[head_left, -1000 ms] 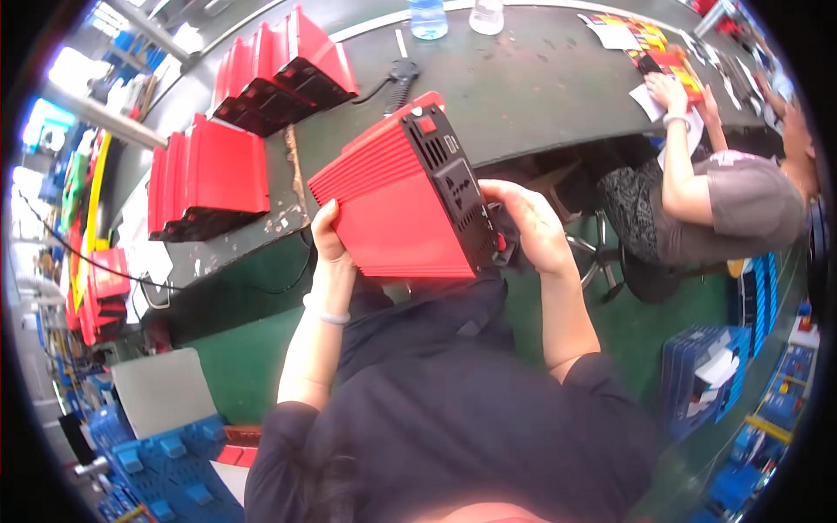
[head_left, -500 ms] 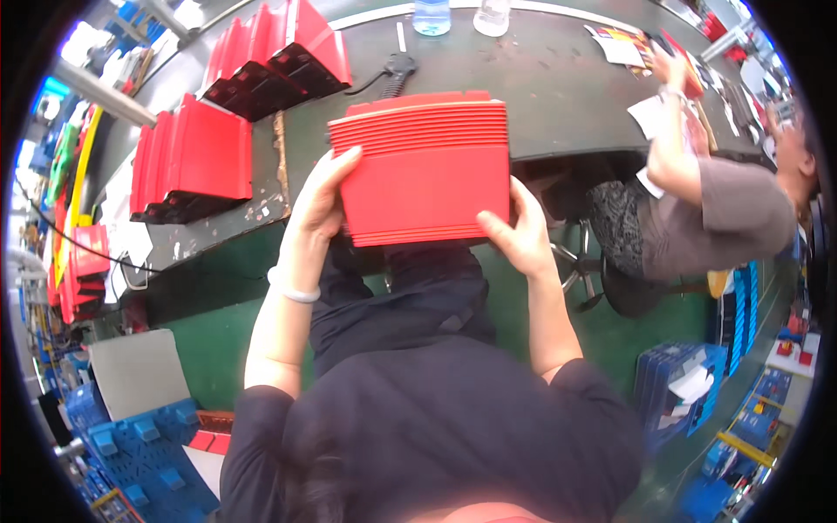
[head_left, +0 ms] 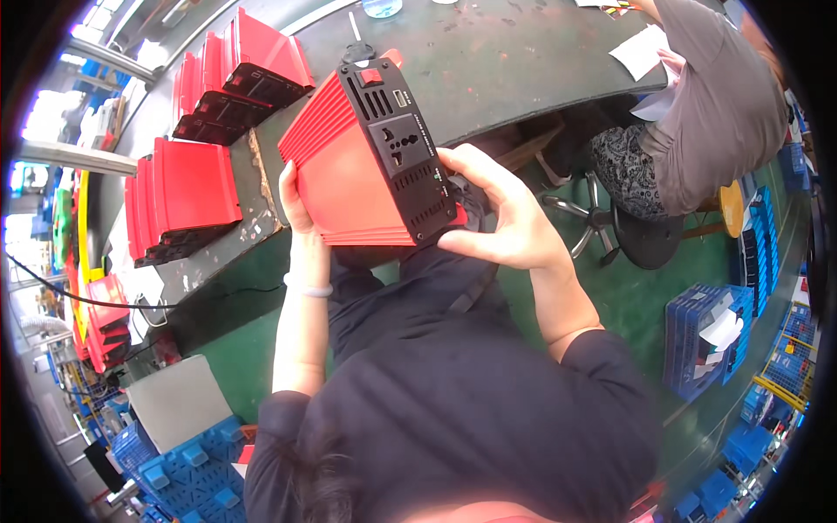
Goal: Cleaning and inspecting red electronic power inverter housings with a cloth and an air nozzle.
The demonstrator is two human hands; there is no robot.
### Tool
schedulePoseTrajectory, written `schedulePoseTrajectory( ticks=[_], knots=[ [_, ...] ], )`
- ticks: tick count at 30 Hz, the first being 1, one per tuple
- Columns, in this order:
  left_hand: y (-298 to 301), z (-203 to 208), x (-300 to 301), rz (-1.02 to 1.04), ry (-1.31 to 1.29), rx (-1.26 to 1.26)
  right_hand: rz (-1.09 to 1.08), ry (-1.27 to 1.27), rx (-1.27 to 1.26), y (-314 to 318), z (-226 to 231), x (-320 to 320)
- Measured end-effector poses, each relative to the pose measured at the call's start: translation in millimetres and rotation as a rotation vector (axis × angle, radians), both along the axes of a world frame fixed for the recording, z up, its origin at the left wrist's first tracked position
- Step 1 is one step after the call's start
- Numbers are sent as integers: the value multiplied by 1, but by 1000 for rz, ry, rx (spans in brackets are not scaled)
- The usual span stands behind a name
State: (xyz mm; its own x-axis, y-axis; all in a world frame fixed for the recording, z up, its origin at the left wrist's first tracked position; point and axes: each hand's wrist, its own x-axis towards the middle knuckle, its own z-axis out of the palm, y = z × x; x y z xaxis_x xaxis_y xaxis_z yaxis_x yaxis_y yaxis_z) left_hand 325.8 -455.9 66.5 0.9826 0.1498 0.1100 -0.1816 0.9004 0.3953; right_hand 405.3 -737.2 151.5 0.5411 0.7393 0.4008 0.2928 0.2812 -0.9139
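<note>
A power inverter (head_left: 344,179) with a red ribbed case is held up in front of me, over my lap. Its black end panel (head_left: 403,148) faces up and to the right, showing a red rocker switch, a USB port, a socket and vent slots. My left hand (head_left: 299,205) grips the case at its left side, thumb on the red face and the other fingers hidden beneath. At the panel's right edge is my right hand (head_left: 510,218), fingertips against the upper part and thumb by the lower corner; both support the inverter.
Several more red inverter cases (head_left: 187,192) stand on the dark bench (head_left: 488,65) at left. A black corded piece (head_left: 357,52) lies behind the held inverter. On the right a co-worker (head_left: 715,113) sits by papers (head_left: 641,52). Blue crates (head_left: 697,336) stand on the green floor.
The inverter has turned, so its black end panel now shows instead of only the broad red face. My right hand has shifted to that panel's edge. The view has swung rightward.
</note>
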Motion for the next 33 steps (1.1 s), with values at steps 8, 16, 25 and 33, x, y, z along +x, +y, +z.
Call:
schedulePoseTrajectory(
  ticks=[8, 16, 25, 33],
  knots=[
    [-17, -7, -18, 7, 87, -123, -246, 279, 30, -10, 8, 12],
    [-53, -32, -71, 78, 116, -239, -165, -288, 0, -10, 10, -3],
    [-59, -74, -126, 167, 63, -324, 39, 404, -194, -9, -22, -19],
    [-42, -41, -102, 396, 204, 140, -40, 649, 126, 36, -46, -50]
  ],
)
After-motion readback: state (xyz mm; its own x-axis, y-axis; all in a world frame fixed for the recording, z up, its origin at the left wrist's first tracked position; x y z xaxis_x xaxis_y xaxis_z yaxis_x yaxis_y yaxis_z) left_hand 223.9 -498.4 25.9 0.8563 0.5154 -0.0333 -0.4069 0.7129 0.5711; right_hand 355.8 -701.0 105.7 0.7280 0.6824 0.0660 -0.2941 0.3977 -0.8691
